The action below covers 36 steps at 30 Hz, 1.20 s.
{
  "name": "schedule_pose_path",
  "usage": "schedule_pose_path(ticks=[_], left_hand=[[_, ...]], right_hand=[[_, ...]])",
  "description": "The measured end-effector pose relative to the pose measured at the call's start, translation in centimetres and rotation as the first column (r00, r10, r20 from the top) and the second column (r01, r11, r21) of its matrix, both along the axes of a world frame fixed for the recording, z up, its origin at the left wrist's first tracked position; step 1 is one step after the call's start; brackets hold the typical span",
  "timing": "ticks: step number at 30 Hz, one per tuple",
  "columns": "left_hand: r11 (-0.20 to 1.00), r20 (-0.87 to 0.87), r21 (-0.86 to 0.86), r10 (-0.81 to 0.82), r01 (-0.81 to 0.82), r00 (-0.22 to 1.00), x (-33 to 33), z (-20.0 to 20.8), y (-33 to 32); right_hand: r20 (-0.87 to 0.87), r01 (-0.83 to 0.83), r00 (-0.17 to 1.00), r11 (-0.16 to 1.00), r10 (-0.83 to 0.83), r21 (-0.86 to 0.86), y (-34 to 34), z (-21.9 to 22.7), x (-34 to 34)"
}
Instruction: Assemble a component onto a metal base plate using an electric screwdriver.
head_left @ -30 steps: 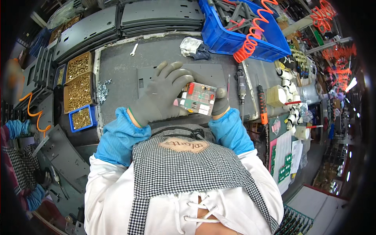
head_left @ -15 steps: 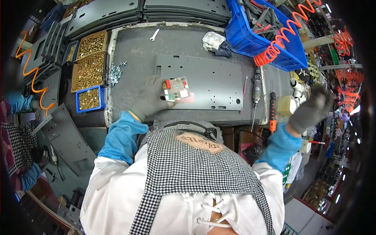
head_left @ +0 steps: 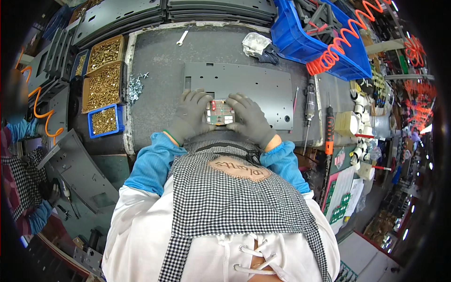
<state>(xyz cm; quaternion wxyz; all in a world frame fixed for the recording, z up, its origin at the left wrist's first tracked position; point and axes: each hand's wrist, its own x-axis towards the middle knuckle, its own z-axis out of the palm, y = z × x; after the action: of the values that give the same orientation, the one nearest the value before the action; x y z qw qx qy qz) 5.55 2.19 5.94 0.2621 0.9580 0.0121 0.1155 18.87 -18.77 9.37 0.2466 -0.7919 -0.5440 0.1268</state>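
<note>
A small green circuit board (head_left: 221,113) with red and white parts is held flat between my gloved hands, over the near edge of a dark grey metal panel (head_left: 253,77). My left hand (head_left: 190,115) grips the board's left side, fingers bent along it and thumb at the near edge. On its right side my right hand (head_left: 250,118) closes in the same way. The panel has several holes and slots. Both hands cover part of its near left side.
A power screwdriver (head_left: 309,105) and an orange-handled screwdriver (head_left: 329,134) lie right of the panel. Boxes of brass fasteners (head_left: 103,84) stand left, near loose silver screws (head_left: 135,88). A wrench (head_left: 182,37), a cloth (head_left: 256,44) and a blue bin (head_left: 324,47) sit farther back.
My right hand has come in from the far right and taken the board's right side. The board has turned straighter, and the pink piece beneath it no longer shows.
</note>
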Motion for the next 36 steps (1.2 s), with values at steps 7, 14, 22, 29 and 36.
schedule_pose_path(ticks=[7, 14, 22, 29, 36], left_hand=[[0.996, 0.009, 0.087, -0.011, 0.011, 1.000, 1.6, 1.1, 1.5], [0.996, -0.079, 0.077, -0.043, 0.049, 0.996, -0.2, -1.9, 0.5], [0.995, -0.226, 0.083, -0.037, 0.057, 0.973, -0.6, -2.9, 0.1], [0.996, -0.223, 0.073, -0.036, 0.054, 0.974, -0.5, -2.9, 0.1], [0.995, -0.249, 0.078, -0.033, 0.054, 0.968, -0.4, -3.0, 0.1]], right_hand=[[0.016, 0.051, 0.999, 0.995, -0.052, 0.090, 0.9, 1.0, 0.9], [-0.071, 0.088, 0.994, 0.995, -0.084, 0.054, -0.3, -2.4, -1.4], [-0.089, 0.100, 0.991, 0.995, -0.098, 0.024, -0.6, -4.7, -1.9], [-0.071, 0.121, 0.990, 0.993, -0.120, 0.004, -0.6, -5.1, -1.9], [-0.054, 0.122, 0.991, 0.992, -0.123, -0.010, -0.7, -5.7, -2.0]])
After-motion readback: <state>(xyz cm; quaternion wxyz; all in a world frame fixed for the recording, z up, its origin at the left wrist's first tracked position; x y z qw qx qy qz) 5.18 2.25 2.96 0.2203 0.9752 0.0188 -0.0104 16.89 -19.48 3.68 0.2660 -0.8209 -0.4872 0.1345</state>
